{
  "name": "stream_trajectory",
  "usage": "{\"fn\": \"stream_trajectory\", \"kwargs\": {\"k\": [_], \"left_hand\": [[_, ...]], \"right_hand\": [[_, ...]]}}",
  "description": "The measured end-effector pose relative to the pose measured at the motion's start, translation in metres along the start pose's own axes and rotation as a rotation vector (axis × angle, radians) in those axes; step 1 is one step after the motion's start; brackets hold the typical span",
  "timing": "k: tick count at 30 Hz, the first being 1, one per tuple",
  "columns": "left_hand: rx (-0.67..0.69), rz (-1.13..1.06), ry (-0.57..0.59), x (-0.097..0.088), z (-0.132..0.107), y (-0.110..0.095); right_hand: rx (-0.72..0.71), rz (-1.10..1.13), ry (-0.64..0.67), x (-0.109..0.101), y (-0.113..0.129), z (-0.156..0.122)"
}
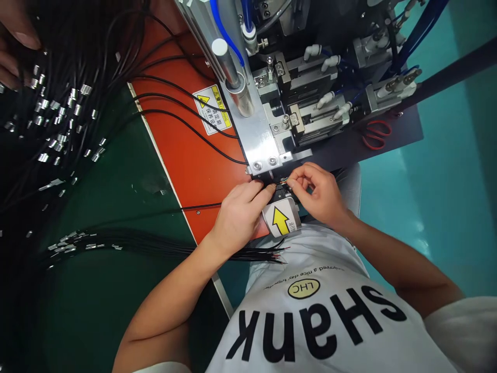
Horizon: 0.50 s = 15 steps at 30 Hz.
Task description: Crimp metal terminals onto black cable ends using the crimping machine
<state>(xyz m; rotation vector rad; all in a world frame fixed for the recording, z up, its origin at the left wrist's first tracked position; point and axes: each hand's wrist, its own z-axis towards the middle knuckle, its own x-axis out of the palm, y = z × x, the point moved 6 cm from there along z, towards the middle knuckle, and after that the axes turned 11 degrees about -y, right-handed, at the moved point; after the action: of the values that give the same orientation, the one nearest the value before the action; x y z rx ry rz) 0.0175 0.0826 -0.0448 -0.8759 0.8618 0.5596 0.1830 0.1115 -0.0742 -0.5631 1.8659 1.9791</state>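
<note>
My left hand (pixel 238 215) rests at the front edge of the machine (pixel 262 140), fingers closed on the end of a black cable (pixel 202 206) that runs in from the left. Facing it, my right hand (pixel 320 194) pinches the thin coloured wires (pixel 282 182) at that cable's end, between thumb and forefinger. Just below the fingertips is a pale guard with a yellow arrow (pixel 280 221). The wire tips are small and partly covered by my fingers.
Several black cables (pixel 182 116) enter the machine from the left. A cable bundle (pixel 163 246) lies under my left forearm. Many metal-tipped cables (pixel 58 114) pile up at left, near another person's hand (pixel 17 41). Red-handled scissors (pixel 376 135) lie at right.
</note>
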Motion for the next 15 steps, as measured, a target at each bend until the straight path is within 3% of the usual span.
{"fn": "stream_trajectory", "kwargs": {"k": [2, 4, 6, 9, 11, 15], "left_hand": [[-0.005, -0.014, -0.001, 0.000, 0.000, 0.001], [-0.019, -0.036, 0.003, 0.000, -0.001, 0.002], [-0.041, -0.052, 0.003, 0.000, -0.002, 0.003], [-0.073, -0.035, -0.003, 0.000, -0.002, 0.004], [-0.079, -0.015, -0.001, 0.000, -0.002, 0.003], [-0.059, 0.040, -0.027, -0.004, 0.000, 0.000]], "right_hand": [[0.188, 0.227, 0.064, 0.010, -0.018, -0.002], [0.274, 0.311, 0.083, 0.013, -0.026, -0.006], [0.200, 0.243, 0.022, 0.007, -0.022, -0.009], [-0.044, 0.081, -0.063, -0.005, -0.005, -0.012], [-0.076, 0.066, -0.066, -0.007, -0.002, -0.012], [0.257, 0.281, 0.015, 0.002, -0.022, -0.004]]}}
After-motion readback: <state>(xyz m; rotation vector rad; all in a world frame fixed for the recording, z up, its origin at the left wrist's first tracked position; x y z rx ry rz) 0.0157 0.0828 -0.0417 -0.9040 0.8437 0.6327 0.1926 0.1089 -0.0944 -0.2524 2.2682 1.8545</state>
